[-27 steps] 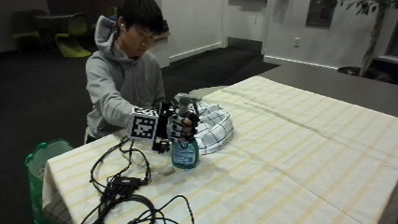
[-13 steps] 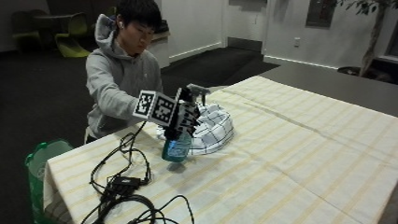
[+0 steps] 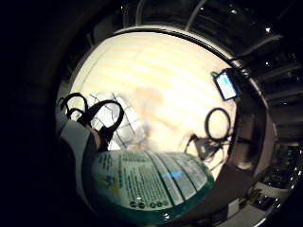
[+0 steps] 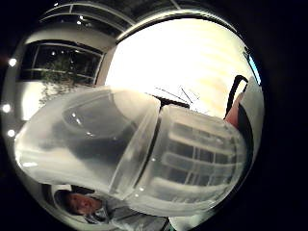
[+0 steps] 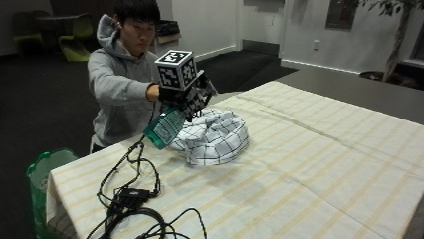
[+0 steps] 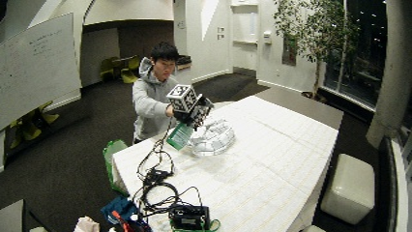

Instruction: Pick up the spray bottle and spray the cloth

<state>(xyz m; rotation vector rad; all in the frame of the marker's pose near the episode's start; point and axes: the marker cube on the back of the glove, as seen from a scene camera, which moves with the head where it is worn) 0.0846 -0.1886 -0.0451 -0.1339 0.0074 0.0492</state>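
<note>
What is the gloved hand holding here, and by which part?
The right hand holds the spray bottle by its neck and trigger head, lifted off the table and tilted beside the cloth.

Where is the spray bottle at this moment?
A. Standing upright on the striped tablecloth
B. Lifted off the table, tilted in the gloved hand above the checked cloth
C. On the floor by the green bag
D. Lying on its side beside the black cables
B: the gloved right hand holds the spray bottle tilted in the air, beside and above the crumpled checked cloth, clear of the table.
</note>
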